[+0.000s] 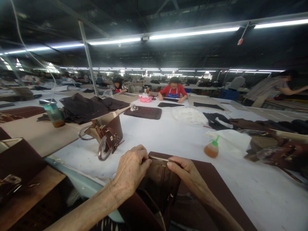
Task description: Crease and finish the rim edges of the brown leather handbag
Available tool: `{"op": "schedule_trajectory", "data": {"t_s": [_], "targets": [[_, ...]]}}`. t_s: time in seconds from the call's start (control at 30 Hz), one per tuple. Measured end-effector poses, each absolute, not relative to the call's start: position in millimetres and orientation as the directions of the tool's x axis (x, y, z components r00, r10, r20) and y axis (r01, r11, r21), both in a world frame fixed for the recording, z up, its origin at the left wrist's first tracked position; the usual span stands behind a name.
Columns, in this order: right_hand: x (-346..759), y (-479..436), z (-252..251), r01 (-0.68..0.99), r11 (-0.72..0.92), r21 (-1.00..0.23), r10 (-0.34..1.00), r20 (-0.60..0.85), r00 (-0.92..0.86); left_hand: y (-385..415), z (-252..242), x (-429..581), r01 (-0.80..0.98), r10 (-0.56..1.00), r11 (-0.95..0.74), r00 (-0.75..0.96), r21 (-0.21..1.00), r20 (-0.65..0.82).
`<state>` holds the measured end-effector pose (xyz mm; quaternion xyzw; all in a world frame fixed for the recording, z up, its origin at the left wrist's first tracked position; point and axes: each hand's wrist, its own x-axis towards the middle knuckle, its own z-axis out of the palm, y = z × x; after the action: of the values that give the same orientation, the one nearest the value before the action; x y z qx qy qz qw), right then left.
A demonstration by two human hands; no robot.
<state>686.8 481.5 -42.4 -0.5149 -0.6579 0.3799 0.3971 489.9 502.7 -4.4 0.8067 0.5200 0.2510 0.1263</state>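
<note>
The bag point(158, 183) hangs low in the middle, its lower part cut off by the bottom of the view and its inside too dark to make out well. The left hand point(132, 165) pinches the rim between thumb and bent fingers (their tips partly hidden); the right hand point(186, 170) grips the same rim farther along, thumb inside, most fingers behind the edge. A brown sheet point(214, 183) lies to the right, running past the bottom, partly covered by the right forearm. White table point(146, 136) stretches between the bag and the second bag point(112, 133) at left, and up to the bottle point(211, 150) at right. The table's near edge slants in from the left.
</note>
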Motion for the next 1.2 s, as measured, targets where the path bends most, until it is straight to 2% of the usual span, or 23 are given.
{"op": "schedule_trajectory", "data": {"t_s": [0.23,0.5,0.67,0.77,0.87,1.0,1.2], "targets": [[683.8,478.0,-45.2,0.496,0.238,-0.835,0.970,0.229,-0.081,501.3,-5.1,490.3,0.800,0.902,-0.422,0.323,0.426,0.287],[678.7,477.1,-40.9,0.639,0.346,-0.687,0.931,0.336,-0.142,500.7,-4.6,494.2,0.830,0.910,-0.401,0.314,0.387,0.271],[679.3,475.7,-38.4,0.661,0.336,-0.671,0.930,0.348,-0.119,499.2,-4.4,495.4,0.838,0.909,-0.400,0.309,0.372,0.281],[681.2,475.8,-37.9,0.642,0.335,-0.690,0.935,0.327,-0.137,496.7,-6.3,492.9,0.811,0.901,-0.420,0.318,0.407,0.294],[682.7,476.6,-37.2,0.596,0.333,-0.731,0.940,0.304,-0.152,491.8,-10.4,489.3,0.741,0.848,-0.512,0.356,0.434,0.393],[682.3,476.9,-38.0,0.583,0.330,-0.742,0.942,0.296,-0.156,487.2,-14.4,486.6,0.660,0.742,-0.646,0.426,0.383,0.518],[679.7,476.4,-40.5,0.619,0.343,-0.706,0.934,0.329,-0.142,491.0,-14.0,488.9,0.687,0.776,-0.616,0.446,0.384,0.446]]}}
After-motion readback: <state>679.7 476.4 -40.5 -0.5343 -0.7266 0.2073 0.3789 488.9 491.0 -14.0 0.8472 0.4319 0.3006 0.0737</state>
